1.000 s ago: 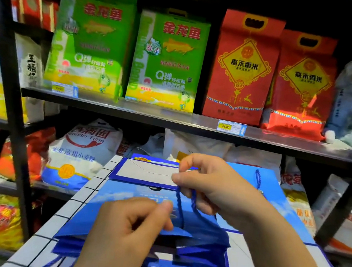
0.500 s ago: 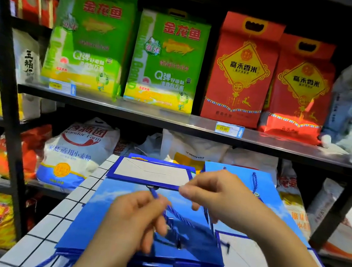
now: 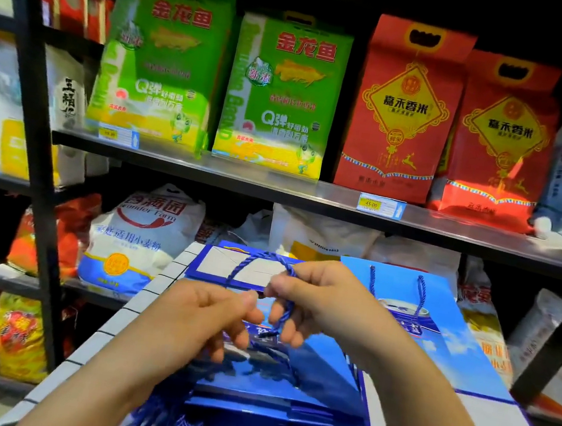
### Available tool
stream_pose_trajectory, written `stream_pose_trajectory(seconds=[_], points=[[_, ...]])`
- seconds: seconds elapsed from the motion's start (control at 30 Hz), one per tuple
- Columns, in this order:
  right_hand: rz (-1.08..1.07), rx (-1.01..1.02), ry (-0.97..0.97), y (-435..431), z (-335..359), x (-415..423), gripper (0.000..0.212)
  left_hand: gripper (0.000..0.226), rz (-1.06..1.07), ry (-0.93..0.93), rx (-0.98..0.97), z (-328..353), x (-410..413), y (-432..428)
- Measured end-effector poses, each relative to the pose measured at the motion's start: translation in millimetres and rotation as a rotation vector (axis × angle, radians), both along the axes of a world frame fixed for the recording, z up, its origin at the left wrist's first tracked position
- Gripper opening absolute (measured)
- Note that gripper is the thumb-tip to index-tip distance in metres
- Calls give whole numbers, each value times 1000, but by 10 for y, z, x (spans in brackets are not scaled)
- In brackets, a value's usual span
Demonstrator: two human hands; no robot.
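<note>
Both hands on the blue cord handle (image 3: 258, 263) of the top blue paper bag (image 3: 304, 368) (flat on a stack, on the white tiled counter (image 3: 136, 304)). Right hand (image 3: 329, 299) pinches the cord loop, fingers curled; left hand (image 3: 200, 313) pinches it just beside. Rice bags on shelf (image 3: 311, 195) behind.

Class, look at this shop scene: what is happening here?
A person works at a white tiled counter in front of shelves of rice bags. The left hand and the right hand both pinch the blue cord handle of a flat blue paper bag, which lies on more such bags. The cord arches up between the hands.
</note>
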State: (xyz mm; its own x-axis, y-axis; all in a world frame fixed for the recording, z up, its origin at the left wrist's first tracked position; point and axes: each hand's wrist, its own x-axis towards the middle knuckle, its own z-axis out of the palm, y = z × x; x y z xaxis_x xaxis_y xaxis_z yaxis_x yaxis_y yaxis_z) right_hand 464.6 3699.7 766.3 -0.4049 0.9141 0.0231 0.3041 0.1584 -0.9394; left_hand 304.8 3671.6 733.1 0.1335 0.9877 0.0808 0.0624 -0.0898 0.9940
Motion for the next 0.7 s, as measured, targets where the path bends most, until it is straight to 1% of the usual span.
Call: stream_pose_trajectory(seconds=[0.13,0.2,0.27,0.33,0.37,0.4,0.43,0.5,0.53,0.6,0.63,0.7], points=[[15,-58,93,75,-92,-217,17,24,-21,235,58,-4,-135,-17],[10,-70,91,94,-125,-281,16,22,25,304,86,-48,-202,6],[-46,-46,62,124,-167,-326,15,28,101,342,109,-96,-268,25],[-175,110,-14,137,-233,-340,7,29,173,320,108,-115,-320,24],[-228,220,-46,132,-264,-329,7,27,190,288,100,-125,-342,16],[-228,332,-80,121,-298,-308,14,27,197,262,98,-129,-363,13],[-172,425,-120,97,-324,-286,20,28,190,252,105,-134,-384,6],[-20,545,-244,38,-354,-274,27,28,156,255,110,-136,-410,-11],[40,583,-294,29,-373,-279,27,26,133,268,112,-139,-416,-20],[95,619,-332,42,-413,-301,26,23,114,323,132,-150,-422,-25],[92,623,-329,46,-432,-318,24,22,123,333,147,-151,-425,-27],[62,598,-290,36,-461,-340,18,19,170,282,166,-150,-438,-33]])
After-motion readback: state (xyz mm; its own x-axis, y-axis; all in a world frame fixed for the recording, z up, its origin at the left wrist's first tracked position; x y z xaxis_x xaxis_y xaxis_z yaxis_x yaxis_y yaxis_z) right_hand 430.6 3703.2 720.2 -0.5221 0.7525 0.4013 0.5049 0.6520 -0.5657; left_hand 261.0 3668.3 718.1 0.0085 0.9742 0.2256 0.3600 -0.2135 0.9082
